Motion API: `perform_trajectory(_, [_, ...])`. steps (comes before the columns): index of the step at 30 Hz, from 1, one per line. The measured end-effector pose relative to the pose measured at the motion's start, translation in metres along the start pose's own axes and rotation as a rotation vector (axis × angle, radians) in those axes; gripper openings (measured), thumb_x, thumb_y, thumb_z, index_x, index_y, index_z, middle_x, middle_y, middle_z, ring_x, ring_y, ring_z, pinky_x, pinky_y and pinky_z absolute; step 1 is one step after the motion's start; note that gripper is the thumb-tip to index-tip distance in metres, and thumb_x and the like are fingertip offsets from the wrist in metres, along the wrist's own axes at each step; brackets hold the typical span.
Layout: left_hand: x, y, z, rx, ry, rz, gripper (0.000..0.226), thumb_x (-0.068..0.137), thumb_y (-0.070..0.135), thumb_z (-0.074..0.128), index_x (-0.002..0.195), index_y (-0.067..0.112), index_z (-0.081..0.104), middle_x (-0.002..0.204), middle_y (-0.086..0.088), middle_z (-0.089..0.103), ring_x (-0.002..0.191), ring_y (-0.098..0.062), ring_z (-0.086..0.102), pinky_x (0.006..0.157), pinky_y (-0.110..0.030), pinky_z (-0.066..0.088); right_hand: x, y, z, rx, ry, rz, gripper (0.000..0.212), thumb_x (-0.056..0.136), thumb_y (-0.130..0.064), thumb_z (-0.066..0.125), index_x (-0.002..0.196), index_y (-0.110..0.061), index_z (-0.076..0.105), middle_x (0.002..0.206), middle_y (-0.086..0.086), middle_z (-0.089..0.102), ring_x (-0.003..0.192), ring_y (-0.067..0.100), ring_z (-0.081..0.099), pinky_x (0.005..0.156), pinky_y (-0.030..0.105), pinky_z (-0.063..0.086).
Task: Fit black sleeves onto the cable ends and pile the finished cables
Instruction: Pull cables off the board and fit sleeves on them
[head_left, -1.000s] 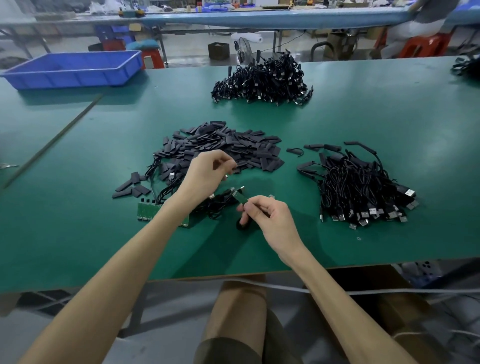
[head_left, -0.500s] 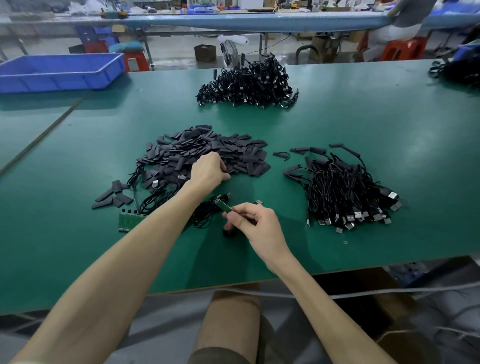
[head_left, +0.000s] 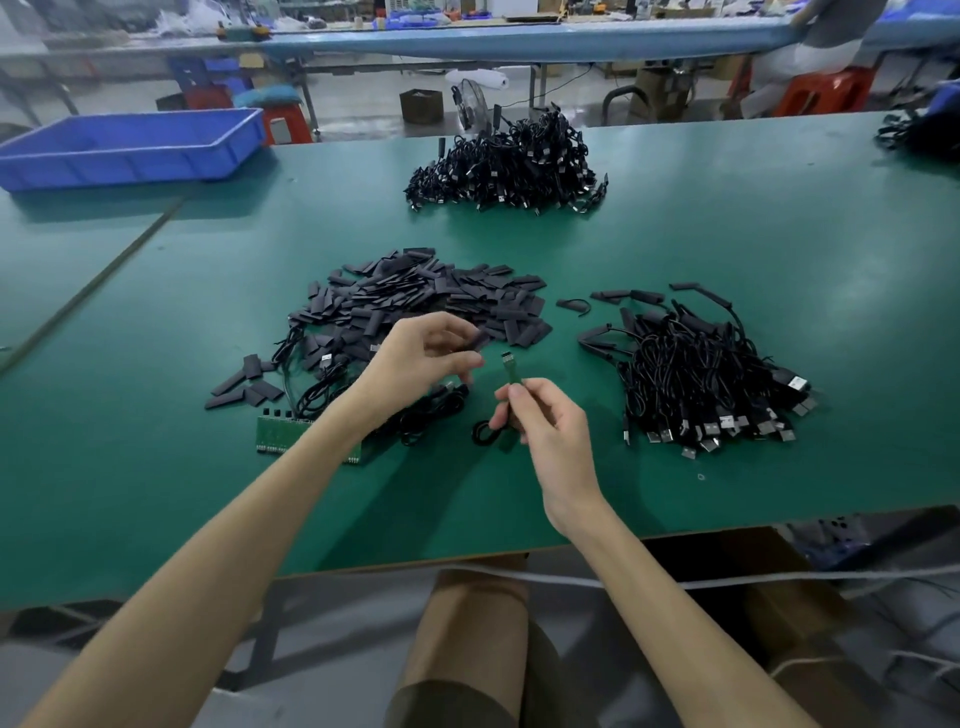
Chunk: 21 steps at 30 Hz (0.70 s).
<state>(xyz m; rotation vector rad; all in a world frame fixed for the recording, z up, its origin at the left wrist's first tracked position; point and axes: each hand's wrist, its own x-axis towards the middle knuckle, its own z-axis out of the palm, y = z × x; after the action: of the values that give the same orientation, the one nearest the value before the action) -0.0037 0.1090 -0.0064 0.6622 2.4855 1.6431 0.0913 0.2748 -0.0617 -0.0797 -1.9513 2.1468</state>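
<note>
While the left hand (head_left: 423, 358) is pinching a flat black sleeve (head_left: 477, 340) between thumb and fingertips, the right hand (head_left: 545, 431) is gripping a thin black cable (head_left: 482, 432) below its green-tipped end (head_left: 509, 366), pointing it up just beside the sleeve without touching. Both are hovering over the green desk (head_left: 675, 249), between the heap of loose black sleeves (head_left: 431, 296) and the tangled pile of black cables (head_left: 696, 374).

Left hand (head_left: 422, 358) and right hand (head_left: 545, 428) hover close, fingers (head_left: 457, 332) pinched.
</note>
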Motion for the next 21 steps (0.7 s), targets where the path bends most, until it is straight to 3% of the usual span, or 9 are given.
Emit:
perform_trajectory(2, [-0.018,0.001,0.002,-0.078,-0.035,0.023,0.017,0.094,0.009,0.070,0.111,0.009,0.072,0.088,-0.006,0.077,0.074,-0.018,0.071,0.057,-0.023,0.051,0.000,0.000,0.000,0.028,0.001,0.004,0.021,0.105,-0.021,0.055,0.092,-0.014,0.070,0.074,-0.001,0.070,0.070,0.005,0.059,0.066,0.014,0.043])
perform_trajectory(8, [-0.047,-0.005,0.022,-0.165,-0.051,-0.003,0.018,0.102,0.003,0.055,0.109,-0.005,0.070,0.081,-0.004,0.069,0.067,-0.016,0.066,0.051,-0.023,0.046,-0.001,0.001,-0.001,0.045,0.003,-0.006,0.022,0.104,-0.024,0.057,0.091,-0.012,0.069,0.072,0.001,0.067,0.068,0.008,0.058,0.064,0.014,0.042])
perform_trajectory(14, [-0.062,-0.010,0.035,-0.111,0.023,-0.036,0.014,0.101,0.012,0.060,0.098,0.011,0.074,0.077,0.002,0.075,0.061,-0.011,0.065,0.047,-0.023,0.047,-0.001,0.001,0.002,0.015,-0.023,-0.031,0.015,0.103,-0.026,0.065,0.092,-0.017,0.072,0.068,-0.003,0.066,0.070,0.011,0.062,0.072,0.021,0.050])
perform_trajectory(17, [-0.061,-0.010,0.030,0.039,0.037,-0.031,0.010,0.097,0.015,0.068,0.099,0.017,0.078,0.074,0.005,0.074,0.058,-0.015,0.063,0.051,-0.027,0.052,-0.002,0.001,0.001,-0.020,-0.048,-0.052,0.015,0.101,-0.025,0.067,0.090,-0.019,0.075,0.067,-0.003,0.066,0.070,0.010,0.061,0.072,0.021,0.051])
perform_trajectory(21, [-0.060,-0.003,0.023,0.374,0.057,0.060,0.010,0.091,0.022,0.075,0.099,0.023,0.081,0.081,0.016,0.070,0.074,0.000,0.063,0.068,-0.011,0.045,-0.002,0.001,0.000,-0.028,-0.073,-0.058,0.015,0.101,-0.027,0.068,0.090,-0.021,0.077,0.068,-0.003,0.067,0.072,0.009,0.062,0.074,0.021,0.052])
